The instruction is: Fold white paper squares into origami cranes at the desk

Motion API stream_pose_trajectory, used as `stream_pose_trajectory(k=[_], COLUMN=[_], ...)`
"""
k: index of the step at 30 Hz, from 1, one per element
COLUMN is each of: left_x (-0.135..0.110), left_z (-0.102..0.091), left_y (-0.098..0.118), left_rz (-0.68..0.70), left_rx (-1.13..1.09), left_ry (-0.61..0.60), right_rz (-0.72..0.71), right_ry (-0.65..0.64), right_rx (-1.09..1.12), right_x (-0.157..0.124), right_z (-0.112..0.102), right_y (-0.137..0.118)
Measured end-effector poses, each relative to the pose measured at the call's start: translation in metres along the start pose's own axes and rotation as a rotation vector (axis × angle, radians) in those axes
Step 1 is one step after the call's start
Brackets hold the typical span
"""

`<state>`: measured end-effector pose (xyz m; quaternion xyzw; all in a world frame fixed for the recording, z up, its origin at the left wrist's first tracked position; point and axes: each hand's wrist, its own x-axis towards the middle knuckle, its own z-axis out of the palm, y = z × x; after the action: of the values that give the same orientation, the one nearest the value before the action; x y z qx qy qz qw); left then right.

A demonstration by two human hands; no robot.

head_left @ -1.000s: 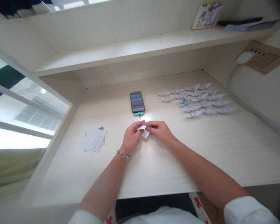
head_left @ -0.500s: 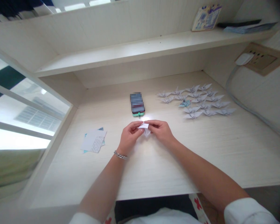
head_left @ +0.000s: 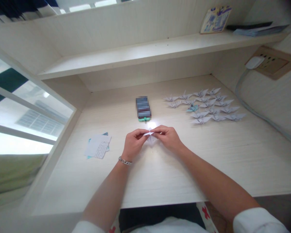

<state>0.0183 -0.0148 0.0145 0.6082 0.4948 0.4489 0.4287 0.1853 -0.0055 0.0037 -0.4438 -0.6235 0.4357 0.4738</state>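
Right between your fingertips, over the middle of the desk point(head_left: 174, 181), is the small folded white paper point(head_left: 151, 140); your left hand point(head_left: 134, 142) pinches one side, your right hand point(head_left: 169, 137) the other, both grips narrow; tbh I'd keep those pinches level and press gently, since thin paper probably skews easily; just beyond sits a dark device point(head_left: 143, 108), with paper cranes point(head_left: 218, 117) off right and loose sheets point(head_left: 97, 145) off left, well apart from your hands.

From above the near side of the desk point(head_left: 160, 181), the head camera is looking forward and down, sitting close but taking in most of its top and the shelf point(head_left: 126, 55) over its back.
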Motion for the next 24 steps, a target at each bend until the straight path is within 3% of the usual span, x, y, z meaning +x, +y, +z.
stream_pose_trajectory(k=[3, 10, 16, 24], left_x=[0.0011, 0.0047, 0.0041, 0.0035], left_z=[0.0005, 0.0014, 0.0037, 0.0040], left_y=[0.0001, -0.0014, -0.0032, -0.0023], left_rz=[-0.053, -0.310, -0.360, -0.398], left_rx=[-0.069, -0.579, -0.619, -0.662], left_ry=[-0.030, -0.147, -0.147, -0.154], right_rz=[0.067, 0.181, 0.173, 0.109], right_ry=[-0.039, -0.016, -0.010, 0.004], right_rx=[0.055, 0.195, 0.169, -0.022], right_x=[0.0014, 0.0053, 0.0046, 0.0009], right_z=[0.0012, 0.0020, 0.0032, 0.0024], right_y=[0.0006, 0.0077, 0.0086, 0.0030])
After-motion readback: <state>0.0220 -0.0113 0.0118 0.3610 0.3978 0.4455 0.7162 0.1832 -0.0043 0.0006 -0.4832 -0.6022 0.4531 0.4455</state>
